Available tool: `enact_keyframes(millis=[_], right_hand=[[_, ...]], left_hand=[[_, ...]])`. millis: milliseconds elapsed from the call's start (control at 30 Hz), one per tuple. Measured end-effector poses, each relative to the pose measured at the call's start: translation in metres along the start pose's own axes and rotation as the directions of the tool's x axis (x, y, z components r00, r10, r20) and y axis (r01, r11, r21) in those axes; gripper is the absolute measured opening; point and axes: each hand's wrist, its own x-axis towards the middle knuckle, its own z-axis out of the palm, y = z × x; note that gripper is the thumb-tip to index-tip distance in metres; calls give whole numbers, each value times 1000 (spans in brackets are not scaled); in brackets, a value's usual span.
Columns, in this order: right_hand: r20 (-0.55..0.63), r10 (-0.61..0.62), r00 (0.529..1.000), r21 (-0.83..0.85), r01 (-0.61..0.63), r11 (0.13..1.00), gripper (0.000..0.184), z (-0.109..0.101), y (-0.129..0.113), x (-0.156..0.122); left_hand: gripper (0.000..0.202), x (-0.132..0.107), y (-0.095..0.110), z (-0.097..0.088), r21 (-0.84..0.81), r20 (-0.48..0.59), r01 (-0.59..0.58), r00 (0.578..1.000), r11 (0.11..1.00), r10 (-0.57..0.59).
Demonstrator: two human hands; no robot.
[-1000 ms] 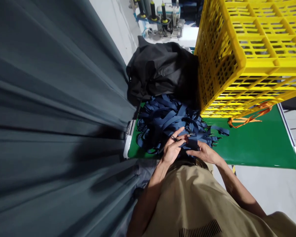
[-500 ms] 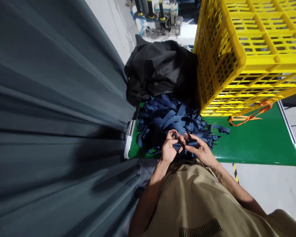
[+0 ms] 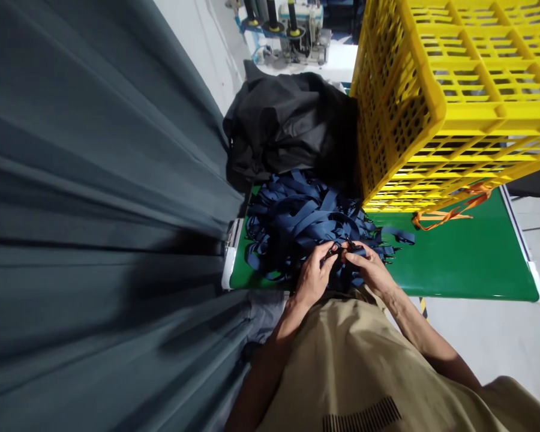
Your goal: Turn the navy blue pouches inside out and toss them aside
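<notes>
Both hands (image 3: 342, 270) pinch one navy strap (image 3: 348, 252).

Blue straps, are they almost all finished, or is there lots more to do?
Hard to tell what is finished: no separate done pile shows. The left hand and right hand pinch one navy strap with a small dark clip between their fingers. Lots seems left: a big heap of blue straps lies on the green table.
</notes>
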Motion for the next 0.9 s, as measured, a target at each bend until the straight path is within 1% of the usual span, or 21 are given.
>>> enact_keyframes(millis=[100, 167, 233, 333, 367, 433, 500, 567, 633, 700, 800, 900], right_hand=[[-11, -26, 1000, -60, 26, 998, 49, -3, 4, 2], [-7, -20, 1000, -61, 20, 998, 49, -4, 6, 3], [6, -15, 1000, -54, 16, 998, 49, -4, 8, 3], [34, -19, 999, -46, 21, 999, 51, -3, 6, 2], [44, -13, 999, -46, 15, 999, 51, -2, 5, 2], [56, 8, 998, -51, -5, 999, 53, 0, 2, 3], [58, 25, 998, -57, -21, 998, 53, 3, 0, 4], [58, 25, 998, -49, -23, 999, 48, 6, -1, 4], [64, 28, 998, -26, -26, 999, 43, 9, -1, 5], [68, 26, 997, -17, -25, 1000, 41, 11, 0, 5], [77, -3, 997, -64, 8, 998, 40, 13, 0, 6], [92, -29, 995, -102, 38, 994, 39, 15, 0, 8]], left_hand=[[31, -1, 1, 1, 86, -12, -74, 997, 994, 75], [30, -1, 3, 0, 100, -39, -88, 995, 991, 92], [29, 0, 7, 0, 45, -75, -51, 996, 998, 54], [30, -1, 12, -1, -119, -111, 38, 992, 992, -52], [31, -2, 14, -1, -149, -110, 50, 992, 988, -66], [31, -4, 14, -1, -126, -77, 37, 996, 991, -47], [32, -6, 13, 0, -42, -18, -1, 1000, 999, 0], [36, -7, 10, 1, 22, 26, -34, 999, 999, 34], [38, -9, 7, 1, 40, 30, -41, 999, 998, 40], [37, -10, 5, 1, 20, 2, -19, 1000, 1000, 19], [36, -12, 4, 2, -33, -70, 32, 997, 999, -34], [37, -11, 5, 3, -71, -123, 55, 990, 996, -63]])
